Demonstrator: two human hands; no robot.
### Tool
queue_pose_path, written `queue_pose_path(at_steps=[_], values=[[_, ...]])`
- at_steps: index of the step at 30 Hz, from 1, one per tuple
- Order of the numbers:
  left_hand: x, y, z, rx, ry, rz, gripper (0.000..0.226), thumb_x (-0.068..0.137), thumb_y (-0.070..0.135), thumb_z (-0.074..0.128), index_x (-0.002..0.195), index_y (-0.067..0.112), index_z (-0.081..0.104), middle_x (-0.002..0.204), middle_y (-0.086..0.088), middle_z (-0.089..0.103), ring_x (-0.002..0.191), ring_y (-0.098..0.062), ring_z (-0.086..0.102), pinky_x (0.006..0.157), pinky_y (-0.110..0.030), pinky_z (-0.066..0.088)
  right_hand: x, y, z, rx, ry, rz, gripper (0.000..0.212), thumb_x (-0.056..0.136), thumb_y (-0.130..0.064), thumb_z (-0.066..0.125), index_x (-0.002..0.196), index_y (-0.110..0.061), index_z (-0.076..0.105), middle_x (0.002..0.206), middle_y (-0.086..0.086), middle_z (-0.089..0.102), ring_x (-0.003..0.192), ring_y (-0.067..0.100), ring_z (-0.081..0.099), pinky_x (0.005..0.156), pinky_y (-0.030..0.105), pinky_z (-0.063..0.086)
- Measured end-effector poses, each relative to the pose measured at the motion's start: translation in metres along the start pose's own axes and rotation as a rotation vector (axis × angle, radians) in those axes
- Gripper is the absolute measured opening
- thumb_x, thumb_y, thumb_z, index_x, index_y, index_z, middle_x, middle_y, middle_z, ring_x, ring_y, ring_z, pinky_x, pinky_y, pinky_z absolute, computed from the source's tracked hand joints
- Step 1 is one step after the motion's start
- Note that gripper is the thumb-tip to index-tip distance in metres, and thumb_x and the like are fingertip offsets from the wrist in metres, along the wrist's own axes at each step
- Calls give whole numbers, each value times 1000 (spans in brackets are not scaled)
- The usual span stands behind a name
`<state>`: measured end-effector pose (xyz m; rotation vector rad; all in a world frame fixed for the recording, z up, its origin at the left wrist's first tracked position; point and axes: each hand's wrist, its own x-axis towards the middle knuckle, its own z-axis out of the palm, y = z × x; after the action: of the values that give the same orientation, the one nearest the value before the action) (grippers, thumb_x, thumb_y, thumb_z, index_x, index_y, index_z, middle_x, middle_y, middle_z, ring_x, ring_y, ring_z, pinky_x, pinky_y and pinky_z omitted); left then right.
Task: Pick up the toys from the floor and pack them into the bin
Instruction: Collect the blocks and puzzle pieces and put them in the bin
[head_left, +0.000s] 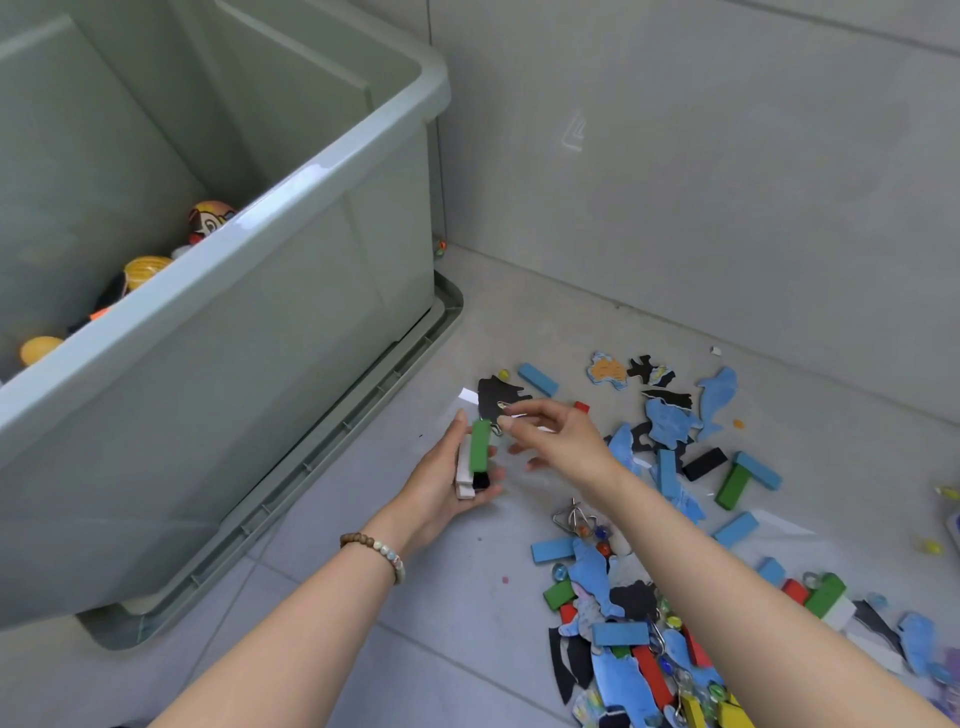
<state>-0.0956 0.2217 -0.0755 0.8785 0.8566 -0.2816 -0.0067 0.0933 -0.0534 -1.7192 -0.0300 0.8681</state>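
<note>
Head view: my left hand (449, 475) gripped stacked blocks (475, 460); right hand (558, 436) hovered open, empty. Best square the stack before tipping it into the bin (270, 208).

Even, soft, diffuse light; scene bright, shadows faint. Specular glare streak along the bin (322, 171) rim, small bright patches on the floor (467, 597) tiles. Wide-angle bowing at frame edges. Slight softness on the right hand (558, 441); centre otherwise sharp.

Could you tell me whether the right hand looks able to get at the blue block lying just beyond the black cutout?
Probably yes. The right hand is open and holds nothing, the blue block lies uncovered on the floor just beyond it, and nothing stands between them.
</note>
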Motion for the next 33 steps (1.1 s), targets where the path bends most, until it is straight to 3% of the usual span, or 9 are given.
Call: queue_pose_path(at_steps=[4,9,13,17,22,24,27,29,33], values=[[6,-2,9,66,82,65,14,92,29,58,103,21,60,91,-1,60,68,-13,61,59,-23,55,20,6,-41,-271,336,-94,24,82,-17,69,106,-11,66,90,1,58,68,6,50,55,13,40],[8,-4,12,161,137,90,17,90,36,59,99,22,61,86,0,56,61,-11,52,54,-20,49,31,25,-52,-586,253,-30,58,73,-27,78,125,-16,56,119,3,49,96,12,47,83,22,39],[5,-1,17,155,122,45,40,95,52,38,97,19,61,86,-1,57,67,-13,56,62,-26,52,27,33,-46,-700,290,-94,56,70,-28,78,121,-18,56,121,4,49,112,20,48,90,26,38],[3,-1,14,68,32,6,44,100,47,28,103,19,62,93,-6,60,72,-17,60,66,-30,53,22,28,-42,-752,303,-159,55,72,-39,76,120,-21,59,118,1,55,108,19,53,95,34,43],[2,3,11,-57,-47,-28,47,97,52,34,111,18,62,96,-8,68,81,-21,67,74,-36,55,4,-1,-7,-446,-116,-239,51,70,-43,77,117,-35,58,116,-18,56,109,0,51,86,14,36],[1,5,10,-58,-30,15,39,95,48,43,111,17,62,97,-5,68,81,-18,67,71,-31,55,6,-3,0,-350,-161,-229,48,73,-40,76,117,-33,58,121,-16,57,111,-2,50,85,9,36],[3,9,5,-55,52,58,15,96,26,51,105,18,60,96,-3,63,69,-14,60,56,-22,53,28,0,-7,-264,211,-189,38,78,-30,74,114,-20,62,119,-4,58,101,7,53,73,7,37],[4,9,2,-71,86,55,9,97,20,51,100,18,59,95,-5,61,67,-14,56,52,-20,52,48,3,-17,-228,399,-53,42,80,-28,72,118,-14,59,122,6,57,102,15,55,81,19,41],[3,6,1,-70,106,19,10,94,21,55,102,18,59,99,-6,60,74,-14,58,54,-21,54,72,19,-20,-434,417,22,34,78,-24,72,110,-13,64,118,11,58,106,22,57,81,25,42]])
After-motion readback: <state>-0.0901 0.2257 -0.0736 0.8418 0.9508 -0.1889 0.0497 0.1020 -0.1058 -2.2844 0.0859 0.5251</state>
